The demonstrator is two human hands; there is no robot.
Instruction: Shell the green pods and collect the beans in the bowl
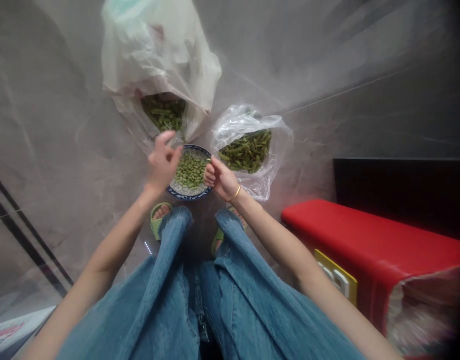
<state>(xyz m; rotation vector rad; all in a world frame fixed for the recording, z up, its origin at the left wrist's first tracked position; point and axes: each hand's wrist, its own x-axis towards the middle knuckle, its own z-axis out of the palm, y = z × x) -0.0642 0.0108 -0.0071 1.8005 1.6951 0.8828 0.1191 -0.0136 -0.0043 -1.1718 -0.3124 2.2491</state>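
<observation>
A round bowl with a blue patterned rim (188,197) stands on the floor between my feet, holding shelled green beans (190,171). Over its left edge my left hand (162,162) is raised, slightly blurred, its thumb and fingers apart with nothing visible between them. At the bowl's right edge my right hand (222,181) is closed, thumb and forefinger pinching a small green bean pod (208,160) of which only a tip shows. Beyond the bowl, a white plastic bag (154,60) lies open with green pods (165,112) inside. A clear plastic bag (280,140) holding more pods (248,151) is right of the bowl.
On the right stands a red box-like object (365,235) with a yellow panel (342,280), in front of a black panel (402,195). Grey marbled floor (83,135) surrounds the bags. My green slippers (154,222) are close to the bowl. A white printed item (15,330) is at lower left.
</observation>
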